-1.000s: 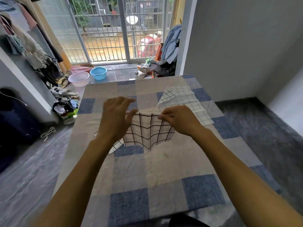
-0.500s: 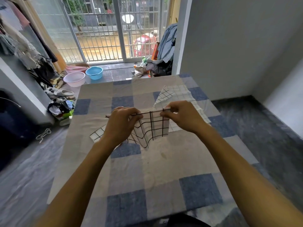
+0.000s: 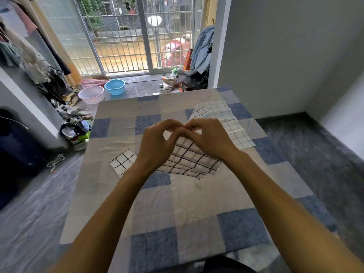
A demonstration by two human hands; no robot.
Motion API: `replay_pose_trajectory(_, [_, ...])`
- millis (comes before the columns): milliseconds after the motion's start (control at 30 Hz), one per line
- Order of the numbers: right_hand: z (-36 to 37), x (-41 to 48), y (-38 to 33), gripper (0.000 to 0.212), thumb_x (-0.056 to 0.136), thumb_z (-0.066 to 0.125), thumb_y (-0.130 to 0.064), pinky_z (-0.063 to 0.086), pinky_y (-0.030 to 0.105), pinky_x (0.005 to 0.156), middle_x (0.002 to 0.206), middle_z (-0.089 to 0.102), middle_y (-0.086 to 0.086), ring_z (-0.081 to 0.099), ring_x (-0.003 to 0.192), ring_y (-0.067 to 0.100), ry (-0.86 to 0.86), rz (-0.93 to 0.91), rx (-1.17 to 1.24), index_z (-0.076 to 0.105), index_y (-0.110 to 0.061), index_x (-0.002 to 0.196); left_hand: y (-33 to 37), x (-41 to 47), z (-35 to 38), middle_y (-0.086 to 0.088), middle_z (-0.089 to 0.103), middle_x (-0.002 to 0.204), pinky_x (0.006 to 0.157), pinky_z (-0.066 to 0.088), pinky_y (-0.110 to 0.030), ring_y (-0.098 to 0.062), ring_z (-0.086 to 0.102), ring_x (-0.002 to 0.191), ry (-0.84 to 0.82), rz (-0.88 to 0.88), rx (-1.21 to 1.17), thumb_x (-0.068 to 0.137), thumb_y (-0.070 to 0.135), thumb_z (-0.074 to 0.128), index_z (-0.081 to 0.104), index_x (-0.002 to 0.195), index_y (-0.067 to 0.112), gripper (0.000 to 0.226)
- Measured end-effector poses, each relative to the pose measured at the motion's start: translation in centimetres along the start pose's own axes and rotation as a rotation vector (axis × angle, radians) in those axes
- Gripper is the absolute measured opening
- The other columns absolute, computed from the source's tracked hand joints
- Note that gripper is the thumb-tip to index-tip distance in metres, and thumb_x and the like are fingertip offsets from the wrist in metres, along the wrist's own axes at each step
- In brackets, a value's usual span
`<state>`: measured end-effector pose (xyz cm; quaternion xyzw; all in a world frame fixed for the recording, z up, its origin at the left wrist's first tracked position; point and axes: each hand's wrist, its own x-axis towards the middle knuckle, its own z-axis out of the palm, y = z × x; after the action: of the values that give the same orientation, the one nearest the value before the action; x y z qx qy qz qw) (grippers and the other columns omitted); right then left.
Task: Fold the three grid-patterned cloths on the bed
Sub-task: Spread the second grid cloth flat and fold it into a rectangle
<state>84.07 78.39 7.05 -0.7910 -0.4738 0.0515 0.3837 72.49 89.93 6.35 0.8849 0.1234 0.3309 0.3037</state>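
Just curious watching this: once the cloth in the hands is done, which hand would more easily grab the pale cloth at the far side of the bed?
Probably the right hand: the pale grid cloth lies just beyond it, while the left hand sits farther off.

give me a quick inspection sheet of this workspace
surface: bed with blue and beige checked sheet, wrinkled.
job's things: white cloth with bold black grid held up at its top edge; small black-grid cloth flat to its left; pale thin-grid cloth spread behind.
clutter: nothing seen on the bed.
grippers: left hand and right hand pinch the bold-grid cloth, fingertips meeting.
cables: white cord on the floor.
surroundings: blue plastic basin, pink translucent basin, barred glass door.
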Motion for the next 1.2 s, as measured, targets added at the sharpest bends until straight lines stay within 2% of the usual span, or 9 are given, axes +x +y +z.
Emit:
replay_pose_trajectory(167, [-0.2,0.0,0.1,0.022,0.084,0.066,-0.039,0.047,0.019,0.076,0.091,0.069,-0.007,0.06,0.085,0.004,0.004,-0.002,0.012,0.071,-0.022,0.097,-0.2,0.0,-0.2,0.012,0.06,0.084,0.076,0.036,0.001,0.006,0.053,0.077,0.088,-0.018,0.028,0.088,0.015,0.063,0.066,0.091,0.016,0.005])
replay_pose_trajectory(267, [-0.6,-0.2,1.3,0.021,0.084,0.067,-0.039,0.046,0.021,0.07,0.084,0.067,-0.009,0.058,0.078,0.003,0.013,0.044,-0.011,0.072,-0.022,0.095,-0.6,0.1,-1.3,0.012,0.061,0.084,0.074,0.034,0.002,0.012,0.054,0.077,0.187,-0.079,0.0,0.088,0.015,0.062,0.064,0.092,0.021,0.007])
replay_pose_trajectory(367, [-1.3,-0.8,2.6,0.021,0.085,0.066,-0.038,0.041,0.016,0.065,0.082,0.066,-0.011,0.055,0.073,-0.001,0.022,0.07,-0.025,0.072,-0.021,0.095,-1.4,0.1,-2.5,0.012,0.062,0.085,0.074,0.036,0.001,0.016,0.054,0.079,0.255,-0.138,-0.021,0.088,0.017,0.063,0.064,0.092,0.022,0.006])
replay_pose_trajectory(567, [-2.3,-1.3,3.3,0.021,0.085,0.065,-0.039,0.042,0.012,0.074,0.084,0.065,-0.014,0.058,0.08,-0.003,0.102,0.102,0.054,0.073,-0.021,0.094,-2.7,-0.5,-3.1,0.006,0.063,0.088,0.077,0.038,0.0,-0.004,0.057,0.085,0.306,-0.194,-0.007,0.089,0.016,0.061,0.066,0.095,0.015,0.007])
replay_pose_trajectory(867, [-1.8,-1.2,3.0,0.016,0.084,0.065,-0.039,0.041,0.001,0.068,0.077,0.064,-0.016,0.059,0.077,-0.006,0.182,0.108,0.174,0.071,-0.025,0.088,-3.7,-1.1,-3.1,0.004,0.064,0.09,0.078,0.042,-0.003,-0.009,0.06,0.087,0.306,-0.229,-0.021,0.09,0.02,0.061,0.064,0.095,0.019,0.006])
replay_pose_trajectory(933, [-1.8,-1.2,3.0,0.015,0.085,0.064,-0.037,0.045,0.006,0.07,0.078,0.067,-0.011,0.061,0.077,0.0,0.188,0.11,0.199,0.071,-0.024,0.088,-3.5,-1.2,-3.1,0.001,0.065,0.09,0.078,0.044,-0.006,-0.01,0.06,0.086,0.308,-0.231,-0.04,0.09,0.02,0.061,0.063,0.096,0.02,0.006])
replay_pose_trajectory(1033, [-1.8,-1.1,3.0,0.013,0.086,0.064,-0.036,0.051,0.023,0.071,0.08,0.071,-0.001,0.064,0.075,0.011,0.198,0.112,0.249,0.071,-0.025,0.088,-3.4,-1.2,-2.8,0.0,0.066,0.089,0.072,0.047,-0.011,-0.007,0.063,0.083,0.261,-0.283,-0.127,0.09,0.025,0.059,0.06,0.103,0.023,0.013])
replay_pose_trajectory(1100, [-2.0,-1.0,3.0,0.01,0.086,0.065,-0.037,0.052,0.027,0.071,0.08,0.072,0.002,0.064,0.076,0.015,0.21,0.11,0.273,0.071,-0.028,0.087,-3.3,-1.5,-2.2,0.005,0.066,0.084,0.068,0.047,-0.008,0.0,0.063,0.079,0.217,-0.334,-0.208,0.091,0.026,0.058,0.058,0.109,0.024,0.018])
replay_pose_trajectory(1200, [-2.2,-1.0,3.2,0.009,0.085,0.065,-0.037,0.052,0.031,0.073,0.082,0.073,0.002,0.065,0.078,0.019,0.213,0.119,0.292,0.071,-0.03,0.087,-3.6,-1.9,-1.4,0.009,0.065,0.087,0.074,0.048,-0.009,0.004,0.062,0.081,0.19,-0.347,-0.217,0.091,0.024,0.057,0.063,0.105,0.018,0.016])
